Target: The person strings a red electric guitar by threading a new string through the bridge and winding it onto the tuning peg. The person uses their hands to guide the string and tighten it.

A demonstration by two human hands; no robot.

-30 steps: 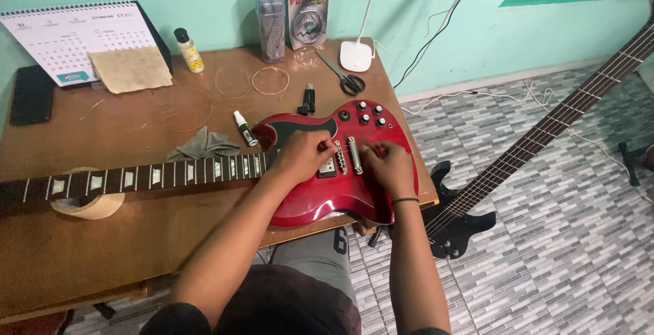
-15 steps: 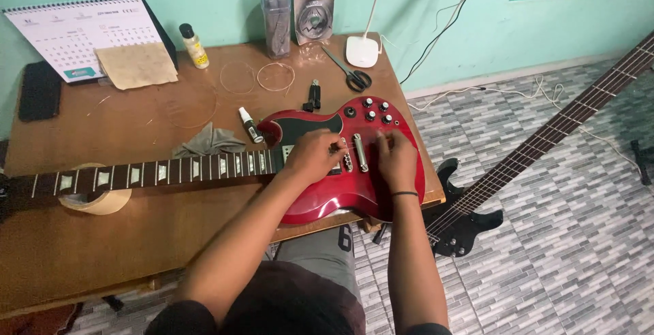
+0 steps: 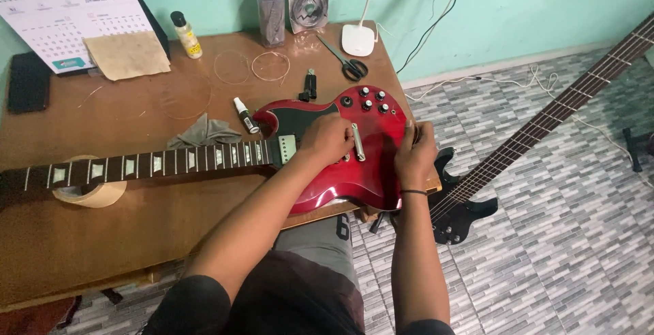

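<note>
Since half a second ago your right hand [image 3: 415, 154] has slid off the bridge to the red guitar's [image 3: 375, 171] right edge, mid-frame.

Head view: your left hand [image 3: 328, 139] sits fingers curled on the body beside the metal tailpiece [image 3: 357, 141]; what it pinches is hidden. Right hand's fingers curl over the body's rim; whether they grip is unclear. Guitar lies flat on the wooden table [image 3: 157, 219], neck running left, headstock cut off.

Counts: four knobs [image 3: 368, 100], one pair of scissors [image 3: 347, 64], one tape roll [image 3: 88, 188] partly under the neck, one black bass [image 3: 470, 199] at right.
</note>
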